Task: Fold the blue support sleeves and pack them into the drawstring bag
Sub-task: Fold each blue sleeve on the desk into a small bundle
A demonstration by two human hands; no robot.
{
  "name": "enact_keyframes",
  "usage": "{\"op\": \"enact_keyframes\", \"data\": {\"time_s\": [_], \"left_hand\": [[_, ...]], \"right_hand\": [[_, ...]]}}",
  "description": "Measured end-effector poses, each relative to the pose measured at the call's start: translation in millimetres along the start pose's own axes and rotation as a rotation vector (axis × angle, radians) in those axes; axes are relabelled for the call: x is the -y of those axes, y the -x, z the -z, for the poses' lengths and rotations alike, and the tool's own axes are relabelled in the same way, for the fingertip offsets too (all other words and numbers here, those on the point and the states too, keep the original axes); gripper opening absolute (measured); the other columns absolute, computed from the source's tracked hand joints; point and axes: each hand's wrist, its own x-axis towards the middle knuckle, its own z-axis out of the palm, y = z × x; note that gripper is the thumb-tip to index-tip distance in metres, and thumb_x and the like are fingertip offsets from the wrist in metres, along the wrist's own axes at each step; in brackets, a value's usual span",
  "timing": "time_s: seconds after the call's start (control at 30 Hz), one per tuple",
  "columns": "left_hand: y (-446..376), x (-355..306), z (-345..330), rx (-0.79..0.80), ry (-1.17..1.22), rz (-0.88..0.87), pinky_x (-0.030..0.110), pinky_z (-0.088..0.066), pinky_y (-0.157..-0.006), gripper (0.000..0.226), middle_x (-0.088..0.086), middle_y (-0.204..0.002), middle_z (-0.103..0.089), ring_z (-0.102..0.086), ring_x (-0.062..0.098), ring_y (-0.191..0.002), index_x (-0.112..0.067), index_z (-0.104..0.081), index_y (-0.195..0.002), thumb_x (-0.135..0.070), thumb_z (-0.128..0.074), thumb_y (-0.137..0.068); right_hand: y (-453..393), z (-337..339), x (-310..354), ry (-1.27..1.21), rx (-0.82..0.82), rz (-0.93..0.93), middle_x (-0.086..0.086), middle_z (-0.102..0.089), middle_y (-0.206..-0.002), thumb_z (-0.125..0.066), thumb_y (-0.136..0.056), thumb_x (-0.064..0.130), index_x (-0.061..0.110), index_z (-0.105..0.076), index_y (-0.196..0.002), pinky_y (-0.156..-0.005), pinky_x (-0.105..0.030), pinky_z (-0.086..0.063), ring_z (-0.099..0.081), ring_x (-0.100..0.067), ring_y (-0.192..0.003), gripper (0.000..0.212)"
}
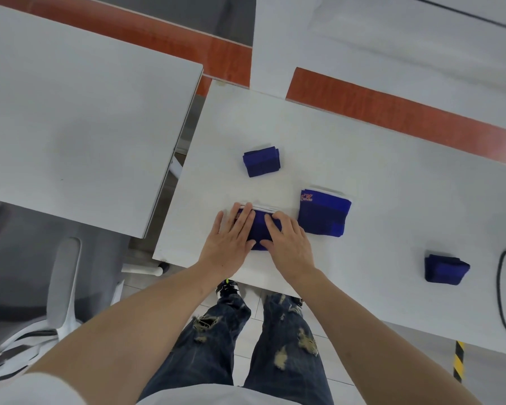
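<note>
Nearest, the person stands at the near edge of the white table (377,159), both forearms reaching forward over it.

Step in hand, as judged: folding. Both hands lie on one blue sleeve (260,232) close to the near edge. A white band shows along its far side.

Grip:
- Left hand (230,238): fingers straight and spread, palm down, pressing flat on the left half of the sleeve. It clasps nothing.
- Right hand (289,244): fingers bent at the knuckles, tips on the upper right of the sleeve, thumb laid inward across the cloth. Whether it pinches the fabric or only presses it cannot be told.

Next move, as judged: the flattened sleeve needs one edge lifted and brought over while the other hand pins the rest, so the layers stay aligned.

Just right of the hands lies a second sleeve (324,213), larger in outline, with a red logo at its near-left corner. It is near the right hand but apart from it. A small folded sleeve (446,270) sits well to the right, beside a black cable (501,287). Farther out, another folded sleeve (262,162) rests toward the middle of the table.

No drawstring bag is in view; packing has not begun.
</note>
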Motion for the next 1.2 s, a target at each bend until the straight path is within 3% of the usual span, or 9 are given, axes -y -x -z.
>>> {"op": "enact_keyframes", "data": {"time_s": [0.2, 0.3, 0.43, 0.53, 0.67, 0.77, 0.9, 1.07, 1.2], "left_hand": [[-1.6, -1.0, 0.6, 0.023, -0.023, -0.003, 0.054, -0.003, -0.126, 0.070, 0.007, -0.167, 0.025, 0.021, 0.031, -0.154, -0.010, 0.019, -0.158, -0.047, -0.011, -0.107], [0.1, -1.4, 3.4, 0.002, 0.036, -0.011, 0.051, -0.009, -0.127, 0.067, 0.007, -0.170, 0.015, 0.014, 0.029, -0.156, -0.009, 0.007, -0.161, -0.040, -0.021, -0.108], [0.3, 4.5, 18.9, -0.015, 0.184, -0.036, 0.047, -0.013, -0.127, 0.063, 0.003, -0.171, 0.001, 0.004, 0.024, -0.158, -0.011, -0.012, -0.162, -0.014, -0.037, -0.104], [-4.6, 0.8, 36.3, -0.100, 0.214, -0.004, 0.043, -0.020, -0.125, 0.056, 0.005, -0.167, -0.022, -0.015, 0.025, -0.156, -0.014, -0.033, -0.155, -0.008, -0.040, -0.100], [-27.0, -5.7, 53.3, -0.242, 0.254, 0.071, 0.038, -0.041, -0.107, 0.047, 0.006, -0.140, -0.049, -0.048, 0.026, -0.130, -0.014, -0.052, -0.139, -0.005, -0.051, -0.093], [-50.4, -5.9, 64.7, -0.330, 0.246, 0.120, 0.038, -0.046, -0.100, 0.042, 0.006, -0.133, -0.052, -0.052, 0.025, -0.121, -0.015, -0.052, -0.138, -0.010, -0.055, -0.097], [-90.2, -1.4, 81.6, -0.385, 0.244, 0.179, 0.041, -0.046, -0.103, 0.042, 0.008, -0.139, -0.047, -0.047, 0.028, -0.125, -0.016, -0.046, -0.139, -0.017, -0.057, -0.099], [-145.6, 4.8, 87.2, -0.251, 0.267, 0.206, 0.043, -0.043, -0.105, 0.061, 0.011, -0.143, -0.041, -0.042, 0.031, -0.130, -0.014, -0.036, -0.144, -0.028, -0.068, -0.094], [-157.5, 3.2, 78.0, -0.159, 0.155, 0.223, 0.041, -0.044, -0.098, 0.070, 0.014, -0.133, -0.047, -0.047, 0.030, -0.118, -0.010, -0.030, -0.147, -0.032, -0.069, -0.093]], "right_hand": [[-0.7, 1.9, 1.2, -0.009, 0.033, -0.004, -0.005, -0.051, -0.139, -0.074, -0.091, 0.038, 0.010, -0.055, -0.143, -0.097, -0.040, -0.052, -0.052, -0.025, -0.123, 0.062], [-1.2, 7.6, 2.7, -0.042, 0.084, -0.017, -0.004, -0.051, -0.140, -0.074, -0.092, 0.033, 0.010, -0.054, -0.145, -0.098, -0.041, -0.052, -0.053, -0.026, -0.124, 0.061], [2.7, 14.7, -2.1, -0.112, 0.093, -0.022, -0.001, -0.053, -0.143, -0.069, -0.095, 0.025, 0.013, -0.058, -0.141, -0.100, -0.041, -0.050, -0.054, -0.024, -0.125, 0.049], [8.1, 19.5, -5.7, -0.177, -0.026, -0.047, -0.001, -0.062, -0.130, -0.065, -0.095, 0.017, 0.014, -0.065, -0.131, -0.090, -0.040, -0.053, -0.059, -0.023, -0.113, 0.036], [1.8, 31.2, -10.0, -0.185, -0.054, -0.120, 0.000, -0.064, -0.124, -0.059, -0.098, 0.020, 0.017, -0.063, -0.128, -0.088, -0.040, -0.053, -0.058, -0.022, -0.107, 0.031], [-8.7, 37.3, -16.7, -0.171, -0.055, -0.176, -0.001, -0.063, -0.129, -0.057, -0.100, 0.023, 0.018, -0.062, -0.129, -0.095, -0.040, -0.053, -0.057, -0.022, -0.117, 0.030], [-20.8, 45.0, -24.9, -0.163, -0.097, -0.175, -0.002, -0.063, -0.128, -0.064, -0.097, 0.021, 0.017, -0.065, -0.127, -0.094, -0.040, -0.052, -0.057, -0.025, -0.120, 0.029], [-26.6, 54.6, -39.3, -0.226, -0.117, -0.190, -0.001, -0.064, -0.126, -0.063, -0.098, 0.020, 0.016, -0.065, -0.126, -0.092, -0.041, -0.052, -0.057, -0.025, -0.116, 0.029], [-22.4, 65.2, -54.3, -0.242, -0.135, -0.208, 0.001, -0.064, -0.123, -0.058, -0.100, 0.021, 0.017, -0.065, -0.122, -0.090, -0.039, -0.053, -0.058, -0.023, -0.111, 0.023]]}}
